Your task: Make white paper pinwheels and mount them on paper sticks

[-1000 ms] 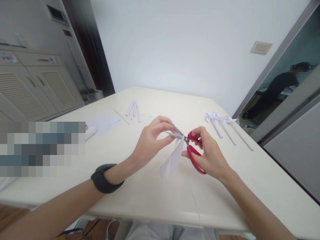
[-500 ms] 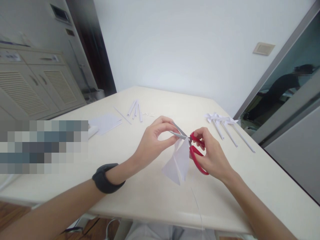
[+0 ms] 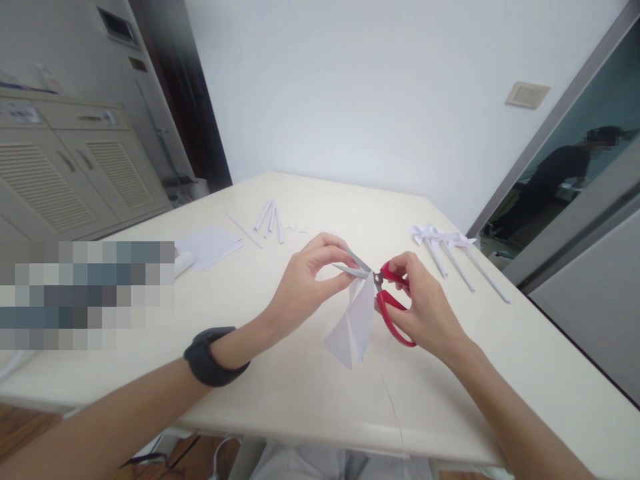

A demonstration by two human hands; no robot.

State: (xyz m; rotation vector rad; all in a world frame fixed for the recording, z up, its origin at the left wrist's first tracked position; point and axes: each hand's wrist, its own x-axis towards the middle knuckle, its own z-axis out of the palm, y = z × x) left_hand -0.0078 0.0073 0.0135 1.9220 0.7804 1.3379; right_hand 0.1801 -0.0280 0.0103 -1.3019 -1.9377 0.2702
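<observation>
My left hand (image 3: 317,270) pinches a piece of white paper (image 3: 353,323) between thumb and fingers, above the table. The paper hangs down in pointed flaps with a slit between them. My right hand (image 3: 425,303) has its fingers through the red handles of a pair of scissors (image 3: 395,320). The scissor blades are parted and point left, close to my left fingertips, with the paper's upper edge between them near the pivot. Part of the paper is hidden behind my left fingers and the blades.
Paper pinwheels on sticks (image 3: 450,250) lie at the right of the table (image 3: 310,407). At the back left are several rolled paper sticks (image 3: 270,220), a thin stick (image 3: 245,231), paper scraps (image 3: 297,229) and paper sheets (image 3: 213,247). A person (image 3: 555,173) bends over beyond the opening at right.
The scissors have shifted slightly left and down, with the near blade reaching further past my left fingertips. The paper's lower flaps have swung a little, and the gap between them looks wider.
</observation>
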